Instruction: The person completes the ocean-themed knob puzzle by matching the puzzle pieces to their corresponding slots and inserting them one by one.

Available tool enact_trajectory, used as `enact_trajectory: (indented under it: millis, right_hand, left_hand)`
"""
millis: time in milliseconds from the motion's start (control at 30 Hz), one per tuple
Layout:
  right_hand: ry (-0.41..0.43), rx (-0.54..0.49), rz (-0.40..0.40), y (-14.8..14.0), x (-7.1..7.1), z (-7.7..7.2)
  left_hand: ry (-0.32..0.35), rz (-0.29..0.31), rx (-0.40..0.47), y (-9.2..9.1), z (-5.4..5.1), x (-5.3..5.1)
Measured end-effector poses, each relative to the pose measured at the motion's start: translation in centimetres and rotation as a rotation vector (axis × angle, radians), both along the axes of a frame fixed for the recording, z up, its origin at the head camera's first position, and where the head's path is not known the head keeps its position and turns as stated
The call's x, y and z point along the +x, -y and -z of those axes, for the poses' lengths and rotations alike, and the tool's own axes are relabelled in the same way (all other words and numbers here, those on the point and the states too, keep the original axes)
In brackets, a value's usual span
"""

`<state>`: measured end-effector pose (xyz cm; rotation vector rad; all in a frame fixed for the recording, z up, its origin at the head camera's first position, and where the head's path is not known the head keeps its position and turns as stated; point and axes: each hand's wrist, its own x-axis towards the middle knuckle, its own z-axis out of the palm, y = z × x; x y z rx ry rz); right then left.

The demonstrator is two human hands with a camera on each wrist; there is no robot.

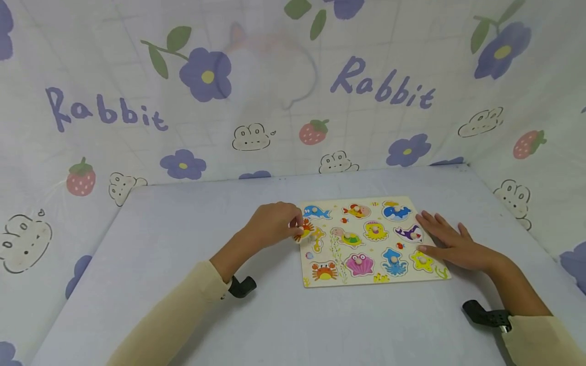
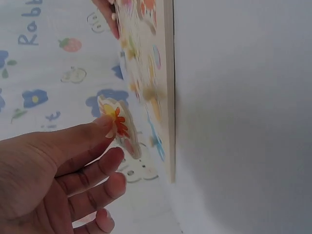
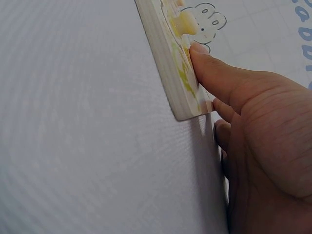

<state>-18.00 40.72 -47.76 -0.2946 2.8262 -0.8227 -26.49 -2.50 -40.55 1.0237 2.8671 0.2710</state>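
Between thumb and fingers, my left hand (image 1: 273, 223) pinches a crab puzzle piece (image 1: 304, 232), orange-red with a yellow belly. In the left wrist view the piece (image 2: 118, 122) is held tilted in the air beside the board. The wooden sea-animal puzzle board (image 1: 316, 282) lies flat on the table. A matching crab picture (image 1: 324, 272) is at its lower left corner. My right hand (image 1: 458, 246) lies at the board's right edge with fingers extended; its thumb (image 3: 209, 63) touches the board by the yellow starfish piece (image 1: 422, 261).
Knobbed pieces sit in the board, among them a pink shell (image 1: 359, 265), a blue squid (image 1: 394, 262) and a yellow octopus (image 1: 376, 231). A pale table (image 1: 256, 325) surrounds it. A printed curtain (image 1: 274, 101) hangs behind. Black wrist cameras (image 1: 242, 287) are strapped to both arms.
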Motion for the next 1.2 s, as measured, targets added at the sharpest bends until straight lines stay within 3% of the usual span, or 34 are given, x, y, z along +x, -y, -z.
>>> enact_trajectory:
  millis: [267,500,800,1033,1200]
  right_hand:
    - [-0.002,0.011,0.001,-0.2,-0.2,0.2]
    - [0.004,0.015,0.010,0.0,-0.2,0.0]
    - [0.008,0.024,0.015,0.2,-0.2,-0.1]
    - [0.007,0.021,0.015,0.3,-0.2,-0.1]
    - [0.008,0.022,0.017,0.3,-0.1,0.0]
  left_hand:
    - [0.076,0.056,-0.087,-1.2,-0.2,2.6]
    - [0.067,0.121,-0.178,-2.9,0.9,4.0]
    - [0.014,0.220,-0.167,-3.8,1.8,4.9]
    - [0.055,0.226,-0.168,-4.0,1.8,5.4]
    - [0.038,0.243,-0.171,-4.0,2.0,5.3]
